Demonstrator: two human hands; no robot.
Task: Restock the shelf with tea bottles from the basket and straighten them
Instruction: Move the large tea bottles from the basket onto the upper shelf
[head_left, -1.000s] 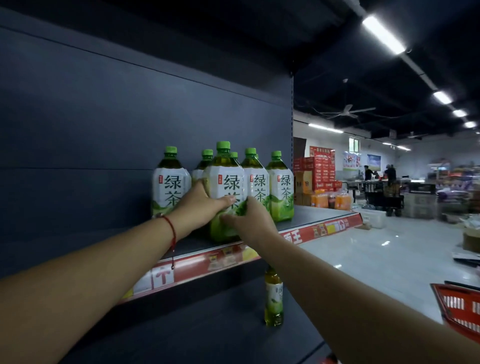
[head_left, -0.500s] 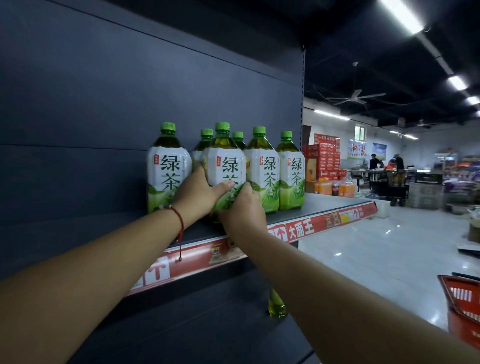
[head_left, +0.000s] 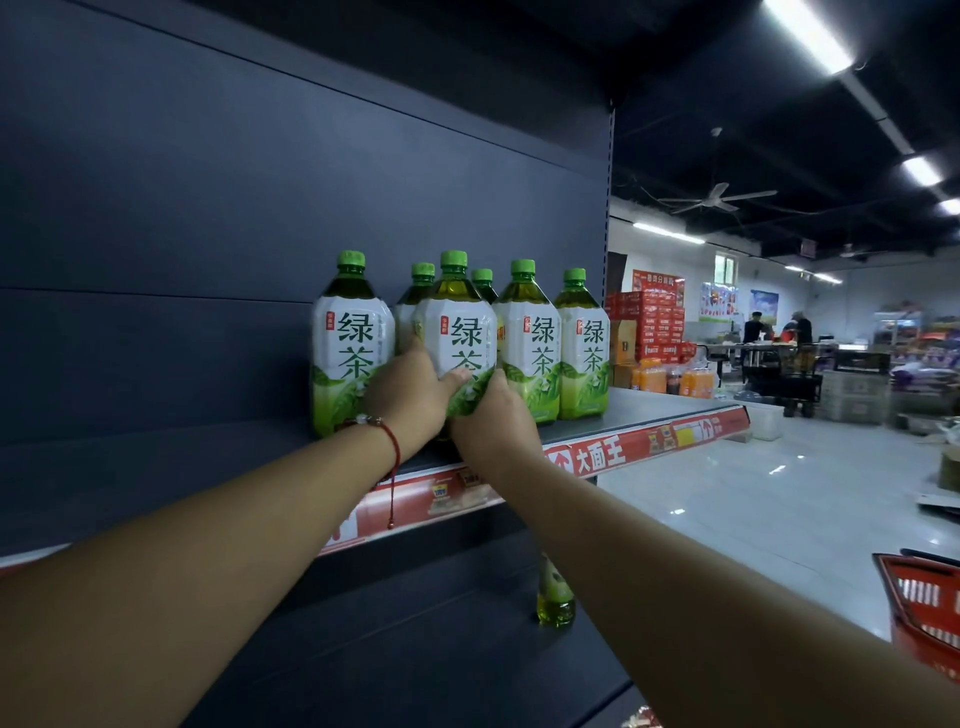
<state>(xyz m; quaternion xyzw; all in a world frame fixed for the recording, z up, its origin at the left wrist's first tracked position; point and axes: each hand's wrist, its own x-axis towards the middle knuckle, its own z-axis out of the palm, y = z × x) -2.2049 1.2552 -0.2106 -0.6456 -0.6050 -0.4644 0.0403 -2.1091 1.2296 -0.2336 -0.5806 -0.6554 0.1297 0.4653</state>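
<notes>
Outstretched, both hands (head_left: 410, 395) (head_left: 493, 421) seemingly wrap their grip round the front bottle (head_left: 460, 332).

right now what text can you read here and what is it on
"绿茶": front label of each front-row tea bottle, including the one both hands hold.
"大面王": red shelf-edge strip.
Small red stamps on the labels, price tags on the strip, far wall posters: too small or blurred.

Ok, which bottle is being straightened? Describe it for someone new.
On the shelf before the dark back panel stands a cluster of green-capped tea bottles. It is the front-row bottle second from left, the only one gripped by the left hand and right hand.
</notes>
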